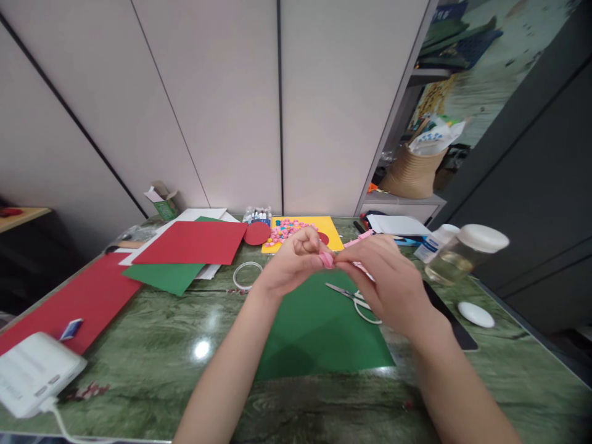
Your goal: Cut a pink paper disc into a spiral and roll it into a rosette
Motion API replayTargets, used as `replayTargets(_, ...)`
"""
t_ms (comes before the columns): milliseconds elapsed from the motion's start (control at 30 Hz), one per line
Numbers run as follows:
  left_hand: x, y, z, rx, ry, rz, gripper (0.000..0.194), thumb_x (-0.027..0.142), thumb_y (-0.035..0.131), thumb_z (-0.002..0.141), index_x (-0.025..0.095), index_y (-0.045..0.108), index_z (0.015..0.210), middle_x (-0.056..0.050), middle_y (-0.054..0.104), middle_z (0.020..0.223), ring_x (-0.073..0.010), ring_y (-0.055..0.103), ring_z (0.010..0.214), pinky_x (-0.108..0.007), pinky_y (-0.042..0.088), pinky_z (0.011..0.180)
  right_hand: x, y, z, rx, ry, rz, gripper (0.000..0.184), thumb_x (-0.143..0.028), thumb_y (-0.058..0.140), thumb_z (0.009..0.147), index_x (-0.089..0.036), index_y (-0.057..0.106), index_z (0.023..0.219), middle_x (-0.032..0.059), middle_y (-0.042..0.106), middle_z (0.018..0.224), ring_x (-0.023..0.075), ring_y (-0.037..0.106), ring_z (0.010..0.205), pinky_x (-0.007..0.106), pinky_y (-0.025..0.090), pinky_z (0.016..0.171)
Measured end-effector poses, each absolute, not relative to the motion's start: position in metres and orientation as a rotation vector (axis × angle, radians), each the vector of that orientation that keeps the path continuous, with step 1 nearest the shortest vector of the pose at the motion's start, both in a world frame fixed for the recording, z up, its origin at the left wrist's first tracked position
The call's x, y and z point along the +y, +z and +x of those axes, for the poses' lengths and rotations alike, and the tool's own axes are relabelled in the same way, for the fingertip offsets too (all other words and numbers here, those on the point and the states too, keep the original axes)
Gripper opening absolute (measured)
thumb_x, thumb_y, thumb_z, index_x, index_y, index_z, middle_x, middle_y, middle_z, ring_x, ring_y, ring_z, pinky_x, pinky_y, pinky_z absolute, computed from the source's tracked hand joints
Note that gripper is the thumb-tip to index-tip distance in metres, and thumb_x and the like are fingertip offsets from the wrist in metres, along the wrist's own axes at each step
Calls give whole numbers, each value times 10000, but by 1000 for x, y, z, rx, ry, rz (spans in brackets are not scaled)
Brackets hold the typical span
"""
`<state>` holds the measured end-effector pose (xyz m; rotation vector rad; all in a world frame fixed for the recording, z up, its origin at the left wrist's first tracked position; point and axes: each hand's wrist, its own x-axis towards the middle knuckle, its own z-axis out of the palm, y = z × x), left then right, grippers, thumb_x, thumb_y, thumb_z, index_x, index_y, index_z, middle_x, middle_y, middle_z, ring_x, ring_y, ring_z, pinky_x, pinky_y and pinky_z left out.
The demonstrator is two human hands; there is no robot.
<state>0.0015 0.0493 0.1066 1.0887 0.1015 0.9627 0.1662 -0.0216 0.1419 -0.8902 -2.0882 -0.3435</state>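
Note:
A small folded piece of pink paper (pixel 327 259) is pinched between the thumb and fingers of my left hand (pixel 290 264). My right hand (pixel 391 280) meets it from the other side, its thumb and fingertips closed at the paper's right end. Both hands are raised above a green sheet (pixel 319 333) on the table. White-handled scissors (pixel 358 299) lie on that sheet, partly behind my right hand. Beyond my hands, many small pink, yellow and blue folded pieces (pixel 287 229) rest on a yellow sheet (pixel 333 228). Pink strips (pixel 363 237) show behind my right hand.
Red sheets (pixel 189 242) and a green sheet (pixel 171 277) are piled left, with a red disc (pixel 257 233) and a tape ring (pixel 247 275) nearby. A white charger (pixel 39 373) is front left. To the right stand a lidded jar (pixel 456 259), a white oval object (pixel 476 314) and a dark phone (pixel 451 317).

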Motion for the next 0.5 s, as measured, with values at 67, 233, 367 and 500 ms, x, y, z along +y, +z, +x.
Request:
replayTargets(67,49,108,2,74,982,1093,331,166,783,656,180,463,739,25,702,657,-91,650,617,-220,486,661,-25,143,166,-2030,-234,-940,118,-198,477,931,-213,579,872,27,669,783,169,582,716,315,423,677)
replayTargets(233,47,108,1,105,1035,1082,347,137,787,642,177,450,713,22,714,666,-102,671,646,-229,500,693,-29,145,160,-1832,308,-981,63,-207,622,844,-236,593,891,-8,664,820,147,614,745,280,480,686)
replayTargets(367,47,108,2,55,1070,1049,355,146,799,632,174,454,709,37,713,673,-89,670,629,-198,501,652,-25,141,154,-1677,585,-886,142,-148,694,767,-239,627,853,-22,660,811,132,615,754,269,501,707)
replayTargets(500,46,108,4,21,1065,1041,341,141,795,638,174,465,714,40,722,691,-87,674,630,-185,505,626,-20,138,151,-1562,693,-822,114,-139,704,754,-233,651,789,-25,658,759,119,612,719,250,508,684)
